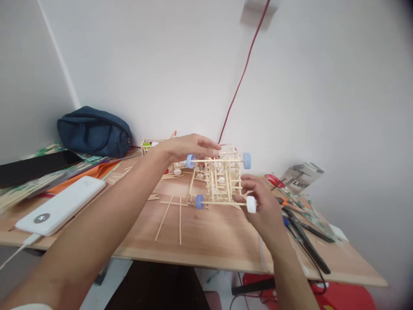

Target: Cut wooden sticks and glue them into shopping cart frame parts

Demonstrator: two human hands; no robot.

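Observation:
A model frame built of thin wooden sticks (219, 178), with bottle-cap wheels on stick axles, is held above the wooden table (209, 245). My left hand (189, 147) reaches over the top of the frame, its fingers closed on the upper sticks near a blue cap wheel (190, 161). My right hand (261, 204) grips the frame's lower right side beside a white cap wheel (251, 204). Another blue wheel (247, 160) sits at the upper right and one (199, 201) at the lower left.
Loose sticks (171, 215) lie on the table under the frame. A white power bank (61, 204) and a dark pouch (95, 131) are at the left. Pliers and tools (303, 237) lie at the right. A red cable (241, 77) runs up the wall.

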